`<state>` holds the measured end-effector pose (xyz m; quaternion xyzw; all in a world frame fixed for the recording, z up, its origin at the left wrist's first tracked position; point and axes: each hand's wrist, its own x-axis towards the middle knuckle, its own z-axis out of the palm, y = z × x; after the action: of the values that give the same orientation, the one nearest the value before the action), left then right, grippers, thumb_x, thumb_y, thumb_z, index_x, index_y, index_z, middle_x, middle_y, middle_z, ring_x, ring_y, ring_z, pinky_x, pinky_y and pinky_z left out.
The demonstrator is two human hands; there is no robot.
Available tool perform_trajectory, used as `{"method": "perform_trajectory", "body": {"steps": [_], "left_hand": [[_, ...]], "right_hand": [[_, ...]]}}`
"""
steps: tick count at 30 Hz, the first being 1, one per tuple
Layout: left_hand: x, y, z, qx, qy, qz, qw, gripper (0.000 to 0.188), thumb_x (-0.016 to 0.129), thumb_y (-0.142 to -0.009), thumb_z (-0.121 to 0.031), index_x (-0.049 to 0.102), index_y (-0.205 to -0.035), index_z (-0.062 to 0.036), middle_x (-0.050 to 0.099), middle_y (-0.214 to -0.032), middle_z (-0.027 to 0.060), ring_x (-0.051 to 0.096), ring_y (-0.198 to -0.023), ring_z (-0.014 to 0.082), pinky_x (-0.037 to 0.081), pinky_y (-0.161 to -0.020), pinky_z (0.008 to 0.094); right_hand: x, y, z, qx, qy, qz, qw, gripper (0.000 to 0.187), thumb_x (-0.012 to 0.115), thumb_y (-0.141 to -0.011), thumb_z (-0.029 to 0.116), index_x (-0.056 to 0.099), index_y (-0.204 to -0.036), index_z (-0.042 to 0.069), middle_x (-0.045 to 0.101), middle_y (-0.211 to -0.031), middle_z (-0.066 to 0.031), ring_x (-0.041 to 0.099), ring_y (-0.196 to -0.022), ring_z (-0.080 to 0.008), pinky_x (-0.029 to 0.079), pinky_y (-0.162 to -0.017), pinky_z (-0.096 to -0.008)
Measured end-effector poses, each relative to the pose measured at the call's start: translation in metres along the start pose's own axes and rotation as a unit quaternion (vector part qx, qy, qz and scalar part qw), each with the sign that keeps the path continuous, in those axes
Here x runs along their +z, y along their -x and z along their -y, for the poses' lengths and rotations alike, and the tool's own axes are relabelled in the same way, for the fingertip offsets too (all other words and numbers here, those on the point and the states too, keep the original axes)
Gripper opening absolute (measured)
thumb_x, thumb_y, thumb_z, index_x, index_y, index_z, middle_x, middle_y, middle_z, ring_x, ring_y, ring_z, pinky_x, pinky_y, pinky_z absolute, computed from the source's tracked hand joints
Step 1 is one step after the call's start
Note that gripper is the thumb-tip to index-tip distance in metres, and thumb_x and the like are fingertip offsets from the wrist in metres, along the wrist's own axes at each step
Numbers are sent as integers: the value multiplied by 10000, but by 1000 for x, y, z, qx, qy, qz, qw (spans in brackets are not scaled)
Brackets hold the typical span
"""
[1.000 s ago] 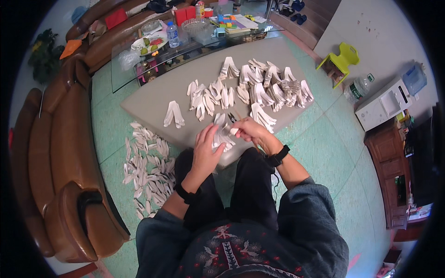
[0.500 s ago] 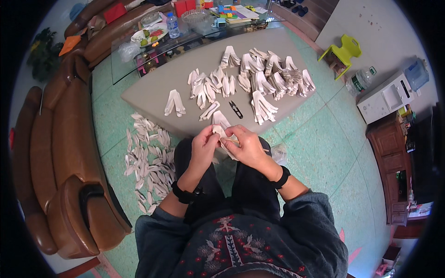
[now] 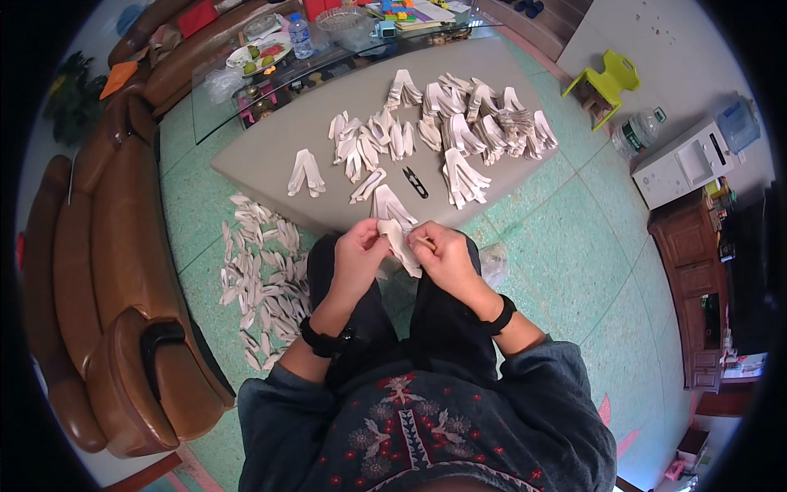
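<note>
Above my lap, my left hand (image 3: 361, 252) is closed, pinching the upper end of a curved off-white fabric strip (image 3: 399, 248). My right hand (image 3: 449, 261) is curled beside the strip's right edge, with a thin pale stick (image 3: 424, 243) showing between thumb and fingers. Just beyond them, a V-shaped fabric piece (image 3: 389, 203) lies at the near edge of a grey padded bench (image 3: 262, 156). Black thread snips (image 3: 416, 182) rest on the bench. Another V-shaped piece (image 3: 305, 174) is to the left, and a fanned stack (image 3: 464, 178) to the right.
Many bundled fabric pieces (image 3: 484, 119) cover the bench's far right. Loose strips (image 3: 258, 279) are scattered on the green floor at left, near a brown sofa (image 3: 123, 287). Beyond the bench stands a glass table (image 3: 215, 115) with a bottle (image 3: 301, 37). A green chair (image 3: 605, 82) stands at right.
My right hand has drawn slightly to the right, away from my left. The strip shows more fully between them, and the stick has turned, its tip now showing above the right fingers.
</note>
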<state>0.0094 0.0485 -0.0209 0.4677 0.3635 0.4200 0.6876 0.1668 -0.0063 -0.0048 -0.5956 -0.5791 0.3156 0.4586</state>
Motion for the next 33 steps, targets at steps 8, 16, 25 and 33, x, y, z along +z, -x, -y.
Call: {"method": "perform_trajectory", "body": {"steps": [8,16,25,33], "left_hand": [[9,1,4,32,-40,-36,998,171,550,-806,17,559,-972,58,626,-862,66,595,-739,93,490,-642,210],[11,10,-7,180,-445,-50,876,234,637,-698,5,585,-926,27,621,-838,133,581,-727,56,469,-605,233],[0,11,-17,-4,-119,3,993,209,601,-833,-99,619,-1011,9,603,-774,13,534,-624,65,447,-551,211],[-5,5,-1,1,-91,-22,996,195,529,-889,-97,597,-973,66,596,-798,54,565,-661,89,523,-540,226]], "right_hand": [[5,6,1,-183,139,-42,972,148,647,-704,61,543,-804,28,595,-739,-129,593,-620,-316,466,-522,-372],[-6,1,-3,-188,146,-62,969,181,642,-703,58,475,-774,51,557,-667,-99,565,-577,-326,445,-493,-384],[-3,7,-12,-201,183,-64,960,213,643,-723,69,477,-855,52,564,-740,-106,567,-597,-331,447,-499,-395],[-3,8,11,-99,249,-65,961,135,556,-839,172,545,-900,52,532,-796,-161,559,-599,-374,459,-517,-423]]}}
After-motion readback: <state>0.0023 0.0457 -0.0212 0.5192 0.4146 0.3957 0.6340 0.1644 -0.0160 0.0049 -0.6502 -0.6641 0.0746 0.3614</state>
